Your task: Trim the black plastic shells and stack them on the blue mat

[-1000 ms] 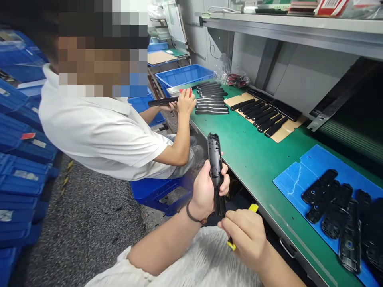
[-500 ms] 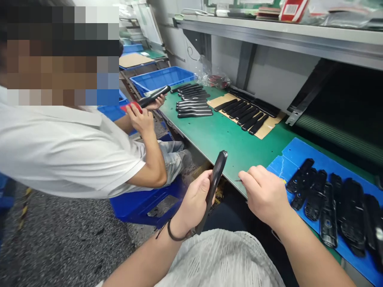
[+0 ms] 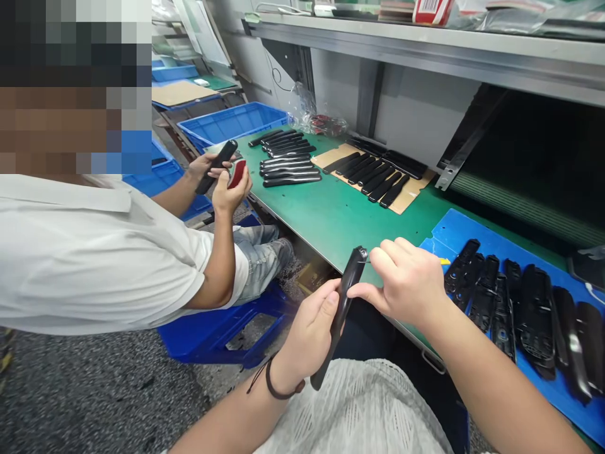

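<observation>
My left hand [image 3: 309, 328] is wrapped round a long black plastic housing [image 3: 341, 309], held edge-on just off the green bench's front edge [image 3: 331, 227]. My right hand [image 3: 406, 284] is closed on a thin tool with a yellow handle [image 3: 444, 261], its metal tip touching the top end of the housing. Right of my hands, several more black housings [image 3: 515, 302] lie on a blue mat [image 3: 458, 230].
A co-worker in a white shirt [image 3: 85, 252] sits to the left on a blue stool [image 3: 222, 328], holding a black housing [image 3: 216, 166] and a red tool [image 3: 237, 173]. Rows of black parts [image 3: 288, 161] and a cardboard sheet with more [image 3: 373, 176] lie farther along. A blue bin [image 3: 231, 123] stands beyond.
My right hand came up from my lap to the bench edge and brought the tool's tip to the housing's top. The housing was turned from face-on to edge-on. The co-worker's hands shifted.
</observation>
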Available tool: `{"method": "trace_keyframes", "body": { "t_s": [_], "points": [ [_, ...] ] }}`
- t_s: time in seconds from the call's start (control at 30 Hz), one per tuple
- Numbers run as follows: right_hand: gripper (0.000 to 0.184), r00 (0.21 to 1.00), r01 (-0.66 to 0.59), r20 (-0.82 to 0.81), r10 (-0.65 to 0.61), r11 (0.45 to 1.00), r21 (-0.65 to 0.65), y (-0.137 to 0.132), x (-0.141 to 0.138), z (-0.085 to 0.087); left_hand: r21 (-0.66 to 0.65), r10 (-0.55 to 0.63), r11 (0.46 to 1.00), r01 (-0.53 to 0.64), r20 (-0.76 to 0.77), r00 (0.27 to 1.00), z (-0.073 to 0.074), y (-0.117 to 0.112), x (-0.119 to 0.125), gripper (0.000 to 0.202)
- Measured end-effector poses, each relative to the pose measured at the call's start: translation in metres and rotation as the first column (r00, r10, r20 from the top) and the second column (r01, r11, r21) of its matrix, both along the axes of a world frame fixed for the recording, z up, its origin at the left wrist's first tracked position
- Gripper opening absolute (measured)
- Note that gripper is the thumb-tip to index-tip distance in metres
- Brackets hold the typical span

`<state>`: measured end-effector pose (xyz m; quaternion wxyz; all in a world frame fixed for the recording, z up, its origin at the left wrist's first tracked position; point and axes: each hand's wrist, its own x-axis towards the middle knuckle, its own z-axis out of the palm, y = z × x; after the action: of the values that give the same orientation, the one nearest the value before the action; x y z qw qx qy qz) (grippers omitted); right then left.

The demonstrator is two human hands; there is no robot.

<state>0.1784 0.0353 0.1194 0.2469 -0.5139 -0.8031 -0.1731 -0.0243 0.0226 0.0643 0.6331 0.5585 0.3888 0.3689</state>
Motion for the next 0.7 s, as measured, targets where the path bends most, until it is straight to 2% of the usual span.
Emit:
{"method": "trace_keyframes", "body": {
  "t_s": [0.17, 0.33, 0.57, 0.7],
  "points": [
    [0.058, 1.000, 0.002, 0.011, -0.002, 1.000, 0.027, -0.004, 0.001, -0.012, -0.051, 0.012, 0.999, -0.011, 0.025, 1.000, -0.001, 0.002, 0.007, 0.044],
    [0.059, 0.999, 0.002, -0.042, -0.002, 1.000, -0.012, -0.009, -0.007, -0.020, -0.059, 0.055, 0.997, -0.051, 0.076, 0.996, 0.003, 0.006, 0.013, 0.045],
    [0.059, 0.996, -0.066, -0.060, 0.063, 0.996, -0.052, -0.018, -0.020, -0.030, 0.050, 0.113, 0.992, -0.117, 0.073, 0.991, 0.008, 0.015, 0.016, 0.041],
    [0.059, 0.993, -0.100, -0.064, 0.096, 0.993, -0.067, -0.023, -0.027, -0.035, -0.024, 0.134, 0.991, -0.133, 0.104, 0.985, 0.009, 0.019, 0.018, 0.042]
  ]
}}
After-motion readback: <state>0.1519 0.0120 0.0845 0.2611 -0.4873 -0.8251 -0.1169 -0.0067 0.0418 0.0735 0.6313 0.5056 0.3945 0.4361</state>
